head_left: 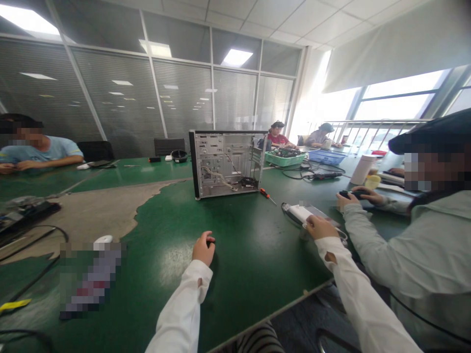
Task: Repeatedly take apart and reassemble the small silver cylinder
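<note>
My left hand [203,248] rests on the green table [243,235], fingers curled with a small dark thing at the fingertips that I cannot make out. To the right, my right hand [321,227] has its fingers bent over the near edge of a flat white and transparent item [303,214], beside a white cable. Beyond both hands an open computer case [228,164] stands upright, its metal inside and loose wires showing. An orange and black screwdriver [267,195] lies by the case's lower right corner.
A co-worker [423,235] sits close on the right, holding a dark object. Green [285,159] and blue [326,157] baskets and black cables lie behind. At left are a cloth-like item [93,284], a white mouse [103,241] and cables. Other people sit farther off.
</note>
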### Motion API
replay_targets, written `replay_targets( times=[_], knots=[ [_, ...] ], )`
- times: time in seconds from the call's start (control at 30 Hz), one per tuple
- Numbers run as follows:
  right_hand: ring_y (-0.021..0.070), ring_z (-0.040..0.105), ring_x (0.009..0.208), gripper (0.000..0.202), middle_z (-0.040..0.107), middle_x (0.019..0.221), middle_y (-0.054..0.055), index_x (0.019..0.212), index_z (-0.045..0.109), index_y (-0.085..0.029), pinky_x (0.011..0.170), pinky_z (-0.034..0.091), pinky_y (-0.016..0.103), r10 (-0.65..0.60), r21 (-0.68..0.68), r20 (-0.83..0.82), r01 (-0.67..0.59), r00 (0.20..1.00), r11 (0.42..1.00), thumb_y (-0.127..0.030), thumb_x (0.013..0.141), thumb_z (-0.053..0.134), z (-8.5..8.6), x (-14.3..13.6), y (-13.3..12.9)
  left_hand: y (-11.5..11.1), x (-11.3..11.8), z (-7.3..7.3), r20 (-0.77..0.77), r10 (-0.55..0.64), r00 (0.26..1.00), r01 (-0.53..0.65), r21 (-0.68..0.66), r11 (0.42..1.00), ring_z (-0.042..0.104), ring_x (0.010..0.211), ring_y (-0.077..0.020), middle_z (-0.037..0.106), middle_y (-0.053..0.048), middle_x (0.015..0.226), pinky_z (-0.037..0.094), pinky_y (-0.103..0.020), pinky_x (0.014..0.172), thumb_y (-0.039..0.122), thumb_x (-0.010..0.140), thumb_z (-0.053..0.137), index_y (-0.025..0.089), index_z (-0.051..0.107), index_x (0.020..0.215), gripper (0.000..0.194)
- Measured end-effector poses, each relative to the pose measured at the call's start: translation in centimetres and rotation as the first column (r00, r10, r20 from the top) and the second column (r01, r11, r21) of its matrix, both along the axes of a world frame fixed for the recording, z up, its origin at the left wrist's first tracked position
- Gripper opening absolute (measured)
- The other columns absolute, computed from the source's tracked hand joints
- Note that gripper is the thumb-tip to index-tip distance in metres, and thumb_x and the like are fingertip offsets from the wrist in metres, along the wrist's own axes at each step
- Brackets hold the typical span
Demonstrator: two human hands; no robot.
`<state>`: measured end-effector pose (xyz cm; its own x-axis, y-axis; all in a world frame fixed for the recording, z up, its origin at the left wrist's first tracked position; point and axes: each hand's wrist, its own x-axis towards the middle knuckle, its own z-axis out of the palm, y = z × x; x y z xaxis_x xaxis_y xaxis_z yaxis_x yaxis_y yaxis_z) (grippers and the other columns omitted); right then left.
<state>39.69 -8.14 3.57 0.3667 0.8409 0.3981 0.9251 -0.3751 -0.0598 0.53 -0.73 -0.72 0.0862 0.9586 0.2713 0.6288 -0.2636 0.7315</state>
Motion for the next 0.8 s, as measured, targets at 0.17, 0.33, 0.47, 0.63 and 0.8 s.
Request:
replay_targets(
  times=[0.17, 0.33, 0.47, 0.63, 0.8],
  knots=[
    [0.0149, 0.051, 0.069, 0.016, 0.057, 0.079, 0.004, 0.072, 0.058, -0.018, 0.061, 0.035, 0.025, 0.068, -0.026, -0.028, -0.069, 0.997, 0.997, -0.025, 0.073, 0.043, 0.1, 0.5, 0.0, 0.1, 0.0, 0.0, -0.016, -0.004, 1.000, 0.004, 0.003, 1.000, 0.056, 0.079, -0.0126, 0.063, -0.002, 0.082, 0.039, -0.027, 0.078, 0.008, 0.064, 0.045, 0.017, 0.047, 0.097, 0.034],
    [0.0196, 0.050, 0.085, 0.025, 0.057, 0.094, 0.006, 0.092, 0.057, -0.020, 0.069, 0.037, 0.028, 0.070, 0.051, -0.005, -0.069, 0.998, 0.996, -0.030, 0.073, 0.044, -0.2, 0.7, -1.3, 0.2, 0.0, 0.0, -0.019, 0.000, 1.000, 0.000, -0.009, 1.000, 0.056, 0.082, -0.0133, 0.063, -0.001, 0.083, 0.039, -0.028, 0.079, 0.008, 0.064, 0.046, 0.018, 0.046, 0.098, 0.034],
    [0.0267, 0.045, 0.094, 0.043, 0.049, 0.107, 0.009, 0.109, 0.046, -0.022, 0.070, 0.037, 0.035, -0.155, 0.159, 0.044, 0.146, 0.987, 0.976, -0.034, 0.068, 0.048, -1.3, 1.6, -3.6, 0.2, 0.1, 0.2, -0.034, 0.000, 0.999, -0.001, -0.022, 1.000, 0.055, 0.084, -0.0138, 0.063, -0.001, 0.084, 0.039, -0.027, 0.080, 0.009, 0.065, 0.045, 0.019, 0.046, 0.097, 0.034],
    [0.0278, 0.051, 0.085, 0.058, 0.051, 0.100, 0.014, 0.118, 0.032, -0.017, 0.064, 0.039, 0.037, -0.272, 0.048, -0.062, 0.275, 0.960, 0.960, -0.037, 0.067, 0.049, -3.1, 3.1, -5.1, 0.1, 0.2, 0.5, -0.049, -0.004, 0.999, 0.002, -0.028, 1.000, 0.055, 0.085, -0.0137, 0.063, -0.001, 0.085, 0.039, -0.027, 0.080, 0.008, 0.065, 0.045, 0.019, 0.046, 0.097, 0.034],
    [0.0245, 0.056, 0.077, 0.062, 0.055, 0.095, 0.014, 0.119, 0.027, -0.012, 0.060, 0.041, 0.032, -0.254, 0.110, -0.208, 0.280, 0.945, 0.954, -0.036, 0.066, 0.050, -4.2, 4.0, -5.5, 0.0, 0.2, 0.6, -0.063, -0.002, 0.998, 0.000, -0.032, 0.999, 0.055, 0.085, -0.0133, 0.063, -0.001, 0.085, 0.038, -0.026, 0.080, 0.009, 0.066, 0.046, 0.020, 0.046, 0.097, 0.034]
  ],
)
